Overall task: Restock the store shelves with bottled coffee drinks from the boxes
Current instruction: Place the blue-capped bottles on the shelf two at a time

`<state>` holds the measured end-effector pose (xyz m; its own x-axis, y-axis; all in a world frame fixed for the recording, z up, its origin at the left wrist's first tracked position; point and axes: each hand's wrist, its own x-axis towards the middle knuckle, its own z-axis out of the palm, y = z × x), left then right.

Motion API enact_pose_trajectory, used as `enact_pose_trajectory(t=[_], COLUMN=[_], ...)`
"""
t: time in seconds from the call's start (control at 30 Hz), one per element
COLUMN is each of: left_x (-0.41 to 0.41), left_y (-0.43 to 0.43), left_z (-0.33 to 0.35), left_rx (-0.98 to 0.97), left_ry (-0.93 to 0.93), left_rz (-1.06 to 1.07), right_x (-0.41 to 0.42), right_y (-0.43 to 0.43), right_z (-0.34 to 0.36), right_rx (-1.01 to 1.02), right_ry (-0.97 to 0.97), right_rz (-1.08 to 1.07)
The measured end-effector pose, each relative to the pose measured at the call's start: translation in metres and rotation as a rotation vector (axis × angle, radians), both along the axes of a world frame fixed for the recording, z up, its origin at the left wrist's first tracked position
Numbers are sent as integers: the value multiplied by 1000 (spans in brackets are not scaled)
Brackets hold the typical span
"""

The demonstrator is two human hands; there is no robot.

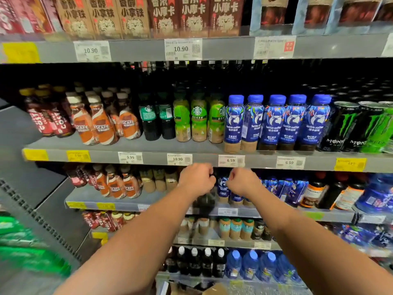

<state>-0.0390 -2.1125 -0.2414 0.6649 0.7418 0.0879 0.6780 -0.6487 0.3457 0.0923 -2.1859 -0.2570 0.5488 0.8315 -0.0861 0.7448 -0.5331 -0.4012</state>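
Observation:
My left hand [196, 179] reaches into the lower shelf [119, 202] and grips the top of a dark bottle [205, 202], which hangs blurred below my fingers. My right hand [242, 180] is just to its right, with its fingers curled over the top of a blue luckin coffee bottle [223, 185] in the front of that shelf's blue row. The caps under both hands are hidden. On the shelf above stands a full row of the same blue bottles [274, 122].
Nescafe bottles [102, 124], Starbucks bottles [198, 122] and Monster cans [348, 128] fill the middle shelf. Its price-tag rail [231, 161] runs right above my knuckles. Cartons line the top shelf [136, 18]. A grey slanted shelf end [27, 167] is at the left, and a cardboard box [214, 289] sits below.

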Motion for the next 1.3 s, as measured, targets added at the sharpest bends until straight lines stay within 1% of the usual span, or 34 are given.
enact_pose_trajectory(t=[0.13,0.23,0.4,0.5,0.57,0.67,0.83,0.97,1.1,1.2,1.3], left_x=[-48,-88,-153,-187,-206,-223,-227,-223,-218,-213,-212], left_y=[-11,-20,-37,-46,-53,-62,-69,-68,-63,-56,-57], left_z=[-27,-55,-91,-114,-132,-155,-204,-263,-336,-408,-498], left_rx=[-2,-50,-102,-109,-111,-151,-238,-305,-350,-420,-517], left_ry=[137,253,379,437,449,400,416,447,537,523,514], left_rz=[15,13,-53,-101,-135,-157,-158,-115,-71,-24,21], right_x=[-41,-82,-153,-191,-214,-236,-243,-241,-238,-233,-232], right_y=[-2,-11,-31,-42,-50,-63,-71,-66,-61,-57,-53], right_z=[-33,-63,-113,-136,-145,-161,-202,-262,-340,-402,-473], right_rx=[-74,-149,-215,-301,-330,-329,-378,-423,-500,-545,-573], right_ry=[-16,10,103,144,146,128,165,208,311,357,387], right_rz=[79,125,73,79,83,72,24,59,108,89,69])
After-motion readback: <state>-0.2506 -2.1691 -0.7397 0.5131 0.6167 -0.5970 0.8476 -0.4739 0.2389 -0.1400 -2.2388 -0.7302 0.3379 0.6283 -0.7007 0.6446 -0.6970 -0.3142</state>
